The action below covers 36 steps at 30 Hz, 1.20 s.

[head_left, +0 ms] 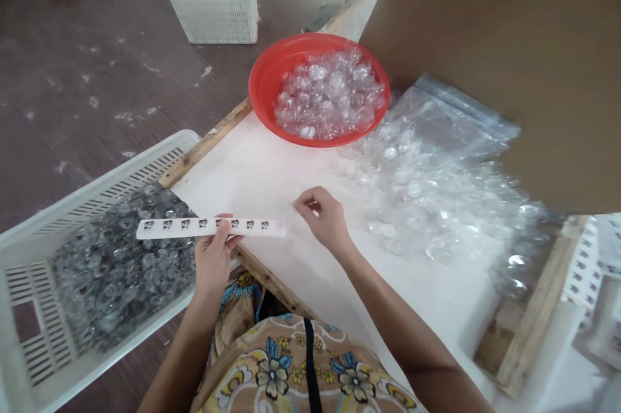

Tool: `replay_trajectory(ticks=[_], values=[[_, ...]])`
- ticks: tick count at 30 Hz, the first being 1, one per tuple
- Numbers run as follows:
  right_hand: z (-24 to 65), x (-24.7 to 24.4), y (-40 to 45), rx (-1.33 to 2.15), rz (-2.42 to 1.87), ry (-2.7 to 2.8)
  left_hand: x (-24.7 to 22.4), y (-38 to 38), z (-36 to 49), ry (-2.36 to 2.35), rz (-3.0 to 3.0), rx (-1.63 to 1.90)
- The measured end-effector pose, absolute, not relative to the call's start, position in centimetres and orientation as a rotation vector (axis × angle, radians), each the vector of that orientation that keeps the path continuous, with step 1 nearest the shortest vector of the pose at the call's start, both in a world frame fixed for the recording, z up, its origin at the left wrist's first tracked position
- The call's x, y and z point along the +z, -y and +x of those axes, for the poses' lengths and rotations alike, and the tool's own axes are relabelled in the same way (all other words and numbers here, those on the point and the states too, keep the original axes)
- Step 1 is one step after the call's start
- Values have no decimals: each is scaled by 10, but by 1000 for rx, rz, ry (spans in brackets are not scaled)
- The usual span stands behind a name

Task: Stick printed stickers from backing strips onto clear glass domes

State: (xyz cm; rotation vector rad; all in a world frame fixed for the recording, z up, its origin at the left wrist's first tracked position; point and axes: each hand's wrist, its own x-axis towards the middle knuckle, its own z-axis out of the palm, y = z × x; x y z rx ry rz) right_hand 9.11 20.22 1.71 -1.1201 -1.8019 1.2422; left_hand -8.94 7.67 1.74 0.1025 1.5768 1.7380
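Observation:
My left hand (pixel 213 250) pinches a long white strip (pixel 194 228) printed with a row of several small black figures. The strip lies level, reaching from over the crate toward the white tabletop. Just past its right end, my right hand (pixel 323 215) is above the table, thumb and forefinger pressed together; whatever sits between them is too small to make out. Many clear round plastic pieces (pixel 412 189) are spread over the table on the right. More clear pieces (pixel 334 92) fill a red basin (pixel 264 79) beyond my hands.
A white slatted crate (pixel 111 183) full of clear pieces with dark marks stands at the left. Wooden edging (pixel 208 144) borders the table. Plastic bags (pixel 436 118) and a large cardboard box (pixel 514 63) are at the right. Another white basket (pixel 216 5) stands on the floor.

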Motion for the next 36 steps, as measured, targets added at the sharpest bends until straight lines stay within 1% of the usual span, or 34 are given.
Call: replay_trajectory(ticks=[4, 7, 15, 21, 24, 29, 33, 34, 36], values=[[77, 11, -226, 1445, -1272, 1892, 17, -66, -97, -1572, 121, 1676], [68, 5, -231, 1440, -1290, 2029, 16, -62, -96, -1541, 128, 1637], [59, 0, -229, 1288, -1335, 2204, 14, -61, -93, -1496, 89, 1621], [47, -1, -217, 935, -1345, 2431, 15, -63, -92, -1488, 85, 1629], [43, -3, -215, 882, -1357, 2447, 17, -64, -90, -1482, 92, 1619], [50, 2, -216, 950, -1317, 2320, 22, -68, -85, -1478, 122, 1619], [68, 17, -197, 1338, -1027, 2289, 22, -71, -80, -1494, 158, 1662], [72, 21, -191, 1389, -971, 2310, 21, -71, -79, -1502, 169, 1669], [76, 26, -178, 1316, -933, 2347, 18, -73, -77, -1515, 185, 1685]])
